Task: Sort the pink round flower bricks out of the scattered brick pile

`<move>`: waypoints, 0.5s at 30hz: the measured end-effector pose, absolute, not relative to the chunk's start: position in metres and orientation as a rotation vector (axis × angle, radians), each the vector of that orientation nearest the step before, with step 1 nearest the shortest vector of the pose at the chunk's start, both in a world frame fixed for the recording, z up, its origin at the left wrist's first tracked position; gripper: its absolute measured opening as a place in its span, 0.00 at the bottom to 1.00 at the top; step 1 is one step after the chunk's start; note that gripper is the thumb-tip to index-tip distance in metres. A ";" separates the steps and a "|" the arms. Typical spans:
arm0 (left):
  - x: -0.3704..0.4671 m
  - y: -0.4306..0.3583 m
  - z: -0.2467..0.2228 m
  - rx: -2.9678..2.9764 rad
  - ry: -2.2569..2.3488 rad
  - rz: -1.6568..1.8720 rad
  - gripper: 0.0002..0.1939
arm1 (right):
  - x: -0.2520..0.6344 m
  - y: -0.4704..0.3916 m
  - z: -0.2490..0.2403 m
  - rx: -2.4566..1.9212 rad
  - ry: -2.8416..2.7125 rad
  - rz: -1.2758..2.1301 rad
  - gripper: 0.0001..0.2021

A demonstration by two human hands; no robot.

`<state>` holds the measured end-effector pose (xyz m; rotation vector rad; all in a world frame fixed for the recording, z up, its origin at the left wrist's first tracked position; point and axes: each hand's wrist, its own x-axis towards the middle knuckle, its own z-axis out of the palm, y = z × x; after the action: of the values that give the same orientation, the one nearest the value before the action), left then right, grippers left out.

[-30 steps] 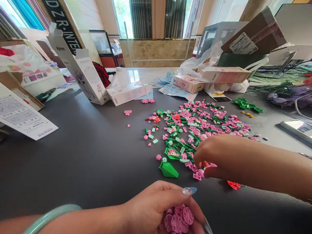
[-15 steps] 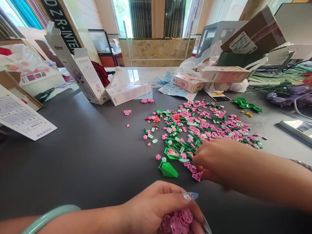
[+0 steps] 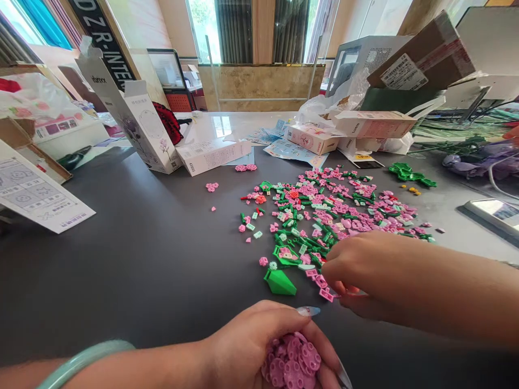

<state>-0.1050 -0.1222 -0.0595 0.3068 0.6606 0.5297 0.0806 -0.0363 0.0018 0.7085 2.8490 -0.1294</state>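
My left hand (image 3: 259,335) is cupped around a clump of pink building-block pieces (image 3: 292,362) low in the view, thumb resting along the top. At the near right edge of a wide spread of small bricks (image 3: 324,216), my right hand (image 3: 352,265) reaches down with its fingers bent inward. Its fingertips are mostly hidden behind the hand, so what they pinch cannot be made out. The spread mixes pink, dark green, pale green and red pieces. A bright green leaf-shaped piece (image 3: 279,282) and several pink pieces (image 3: 324,292) lie just left of my right hand.
White cartons (image 3: 214,155) stand and lie at the back left. A pink-white box (image 3: 312,139), blue printed sheets (image 3: 298,151) and a cardboard box (image 3: 421,54) are at the back. On the right lie a phone-like device (image 3: 494,210) and purple flowers (image 3: 478,159).
My left thumb has drawn back to the left, showing more of the pink pieces. My right hand has shifted slightly down at the edge of the spread.
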 end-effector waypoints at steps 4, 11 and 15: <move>-0.105 -0.120 -0.057 0.296 0.647 0.498 0.19 | 0.082 -0.041 0.020 0.732 2.983 -0.476 0.09; -0.102 -0.120 -0.059 0.216 0.637 0.489 0.16 | 0.067 -0.055 0.018 0.550 3.128 -0.836 0.07; -0.101 -0.120 -0.064 0.210 0.633 0.482 0.19 | 0.058 -0.059 0.011 0.473 3.118 -0.760 0.06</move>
<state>-0.1005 -0.1200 -0.0638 0.2095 0.6332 0.4820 0.0576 -0.0587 0.0110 0.4728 3.1176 -0.7598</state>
